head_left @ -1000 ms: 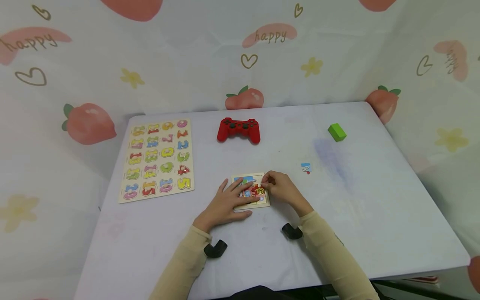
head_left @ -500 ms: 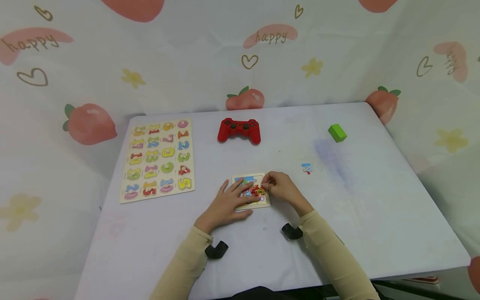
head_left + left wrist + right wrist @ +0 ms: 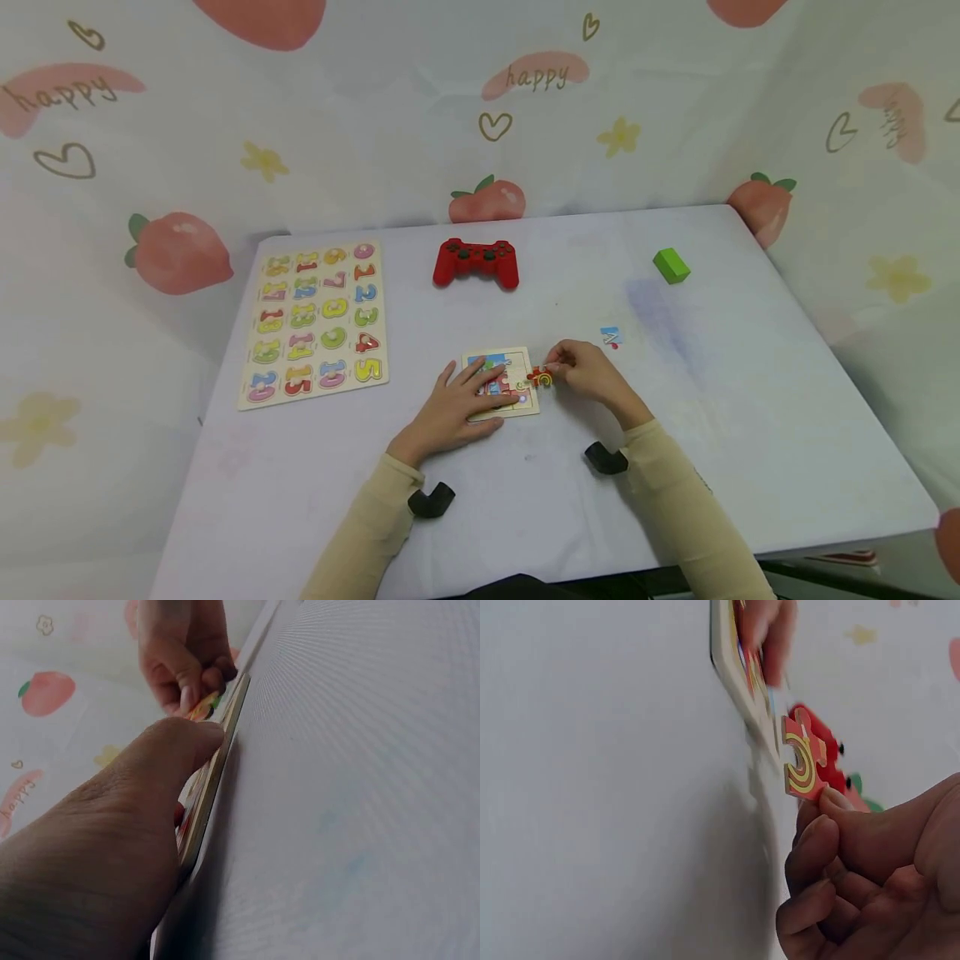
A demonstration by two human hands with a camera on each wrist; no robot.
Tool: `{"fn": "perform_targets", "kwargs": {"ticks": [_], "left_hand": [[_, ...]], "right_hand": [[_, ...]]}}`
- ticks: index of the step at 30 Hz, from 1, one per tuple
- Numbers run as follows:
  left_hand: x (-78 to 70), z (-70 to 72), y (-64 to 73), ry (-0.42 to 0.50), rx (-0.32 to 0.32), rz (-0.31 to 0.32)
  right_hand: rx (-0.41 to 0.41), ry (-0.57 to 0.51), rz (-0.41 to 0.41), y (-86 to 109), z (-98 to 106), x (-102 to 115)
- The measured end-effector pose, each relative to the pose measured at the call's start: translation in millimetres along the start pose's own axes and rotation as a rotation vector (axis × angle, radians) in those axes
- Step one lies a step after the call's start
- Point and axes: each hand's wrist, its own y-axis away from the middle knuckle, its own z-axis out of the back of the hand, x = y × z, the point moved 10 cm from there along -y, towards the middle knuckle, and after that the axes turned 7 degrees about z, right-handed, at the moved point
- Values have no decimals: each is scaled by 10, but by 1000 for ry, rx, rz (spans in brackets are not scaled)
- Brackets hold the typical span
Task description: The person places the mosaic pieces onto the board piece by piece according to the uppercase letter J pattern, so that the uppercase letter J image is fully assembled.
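A small wooden jigsaw board [image 3: 495, 353] with a colourful picture lies near the middle of the table. My left hand [image 3: 448, 408] is spread over it, fingers straight across the picture. In the left wrist view the thumb [image 3: 196, 742] lies along the board's edge. Just off the board's right side, my right hand [image 3: 588, 375] pinches a red puzzle piece [image 3: 804, 754] with yellow arcs between thumb and forefinger. Bare pale wood shows at the board's right part. A blue puzzle piece [image 3: 611, 337] lies by itself on the table, beyond my right hand.
A wooden number puzzle board [image 3: 315, 325] lies at the left. At the back sits a red game controller [image 3: 476, 263], and a green block [image 3: 671, 266] stands at the back right. Black wrist mounts [image 3: 432, 500] sit at both cuffs.
My right hand has drawn the red piece out of the board and moved right with it. The left hand stays in place over the board.
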Motion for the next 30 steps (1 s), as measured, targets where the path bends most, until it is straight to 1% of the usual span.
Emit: {"fn": "perform_targets", "kwargs": {"ticks": [2,5,9,14,19,25,30], "left_hand": [[11,-3,8,0,2,8],[23,-10,18,7,7,16],[40,-8,31,21,12,25],[67,-8,34,29,7,34],[62,-51,-6,15,16,25],[68,-61,-17,-7,26,27],[82,-67,-12,-8,36,30]], "right_hand": [[0,3,-9,40,112,-82],[10,11,0,108,301,-225],[9,44,-2,180,555,-443],[8,75,-11,220,776,-630],[17,79,-14,262,876,-725],[11,85,-10,249,869,-797],[-32,86,-41,253,876,-824]]}}
